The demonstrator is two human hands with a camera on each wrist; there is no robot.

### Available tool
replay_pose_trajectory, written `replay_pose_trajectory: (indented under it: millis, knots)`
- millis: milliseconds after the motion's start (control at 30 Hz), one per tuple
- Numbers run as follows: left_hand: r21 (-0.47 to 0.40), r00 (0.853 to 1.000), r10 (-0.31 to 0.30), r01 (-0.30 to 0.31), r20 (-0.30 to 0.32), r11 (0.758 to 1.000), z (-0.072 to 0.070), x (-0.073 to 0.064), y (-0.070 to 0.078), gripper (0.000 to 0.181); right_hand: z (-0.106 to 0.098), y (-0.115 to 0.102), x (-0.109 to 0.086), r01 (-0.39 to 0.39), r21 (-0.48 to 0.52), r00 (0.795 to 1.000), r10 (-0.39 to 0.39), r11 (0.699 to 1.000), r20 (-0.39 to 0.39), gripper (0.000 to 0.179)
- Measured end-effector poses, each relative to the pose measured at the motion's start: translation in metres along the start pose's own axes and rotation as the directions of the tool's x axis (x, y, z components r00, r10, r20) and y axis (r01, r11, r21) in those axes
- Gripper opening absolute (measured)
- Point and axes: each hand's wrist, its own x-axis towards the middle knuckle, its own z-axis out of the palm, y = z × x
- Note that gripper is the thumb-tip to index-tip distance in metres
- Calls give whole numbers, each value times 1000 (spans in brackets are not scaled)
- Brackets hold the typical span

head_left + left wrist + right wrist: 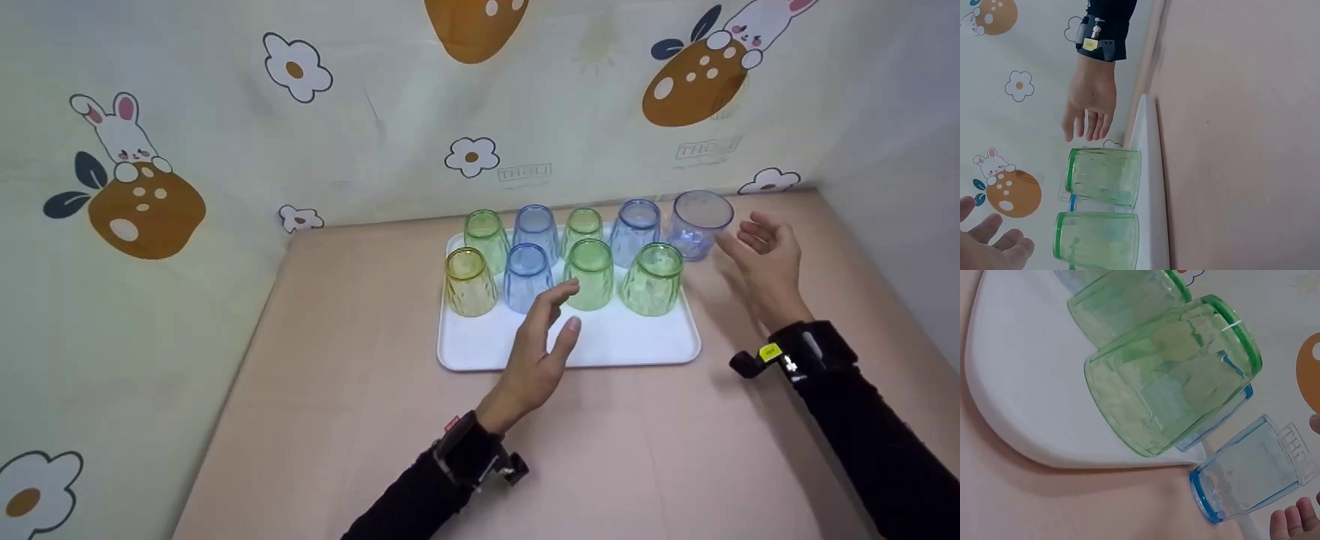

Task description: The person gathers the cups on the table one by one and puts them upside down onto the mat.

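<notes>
Several tinted glasses stand upside down on a white tray [517, 345]. The front row has a yellow glass [471, 285], a blue glass [528, 281] and two green ones. A bluish clear glass [697, 225] stands mouth up on the table at the tray's back right corner. Beside it is my right hand [772, 266], fingers loosely bent and holding nothing; whether the thumb touches that glass I cannot tell. My left hand [536, 360] hovers over the tray's front, fingers apart from the thumb, near a front green glass [590, 277].
Behind the table [352, 360] hangs a pale curtain [375, 135] printed with rabbits and flowers, close to the back row. That row holds a green glass [486, 240] and more blue and green ones. A plain pale wall [900, 150] bounds the right side.
</notes>
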Motion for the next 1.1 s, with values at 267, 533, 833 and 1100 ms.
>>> replay_pose_trajectory:
  millis: [267,533,833,1100]
  knots:
    - [134,995,-15,2,96,991,-24,-20,14,40,8,1,12,87,-348,991,-46,934,123,96]
    - [269,980,-67,15,186,963,-42,-38,23,44,18,-1,20,130,-435,978,-41,891,207,109]
    - [524,956,-131,-27,262,851,-51,-58,26,55,27,1,27,144,-487,976,-44,862,212,109]
    - [587,948,-162,-32,275,809,-52,-62,19,54,23,10,29,142,-483,985,-75,864,155,100]
